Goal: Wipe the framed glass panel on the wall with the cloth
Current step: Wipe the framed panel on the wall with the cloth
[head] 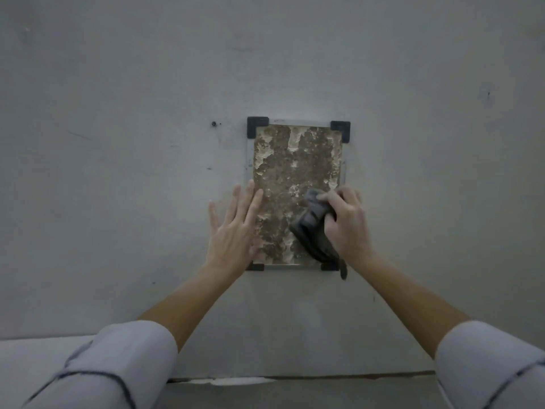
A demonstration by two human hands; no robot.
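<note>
Right hand (343, 222) fingers clenched on cloth (312, 228), lower-right of glass panel (295, 172); left hand (236, 228) fingers spread flat over its left edge; upper panel uncovered.

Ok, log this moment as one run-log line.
phase: wiping | right hand: grips cloth on lower right of glass panel | left hand: flat, open, at panel's left edge | panel: blotchy

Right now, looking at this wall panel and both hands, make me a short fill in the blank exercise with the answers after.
1. The grey cloth is gripped in the person's ____ hand.
2. The left hand lies flat and ____, holding nothing.
3. The glass panel is held at its corners by ____ brackets.
4. The cloth sits over the panel's lower ____ part.

Missing words: right; open; black; right
</note>
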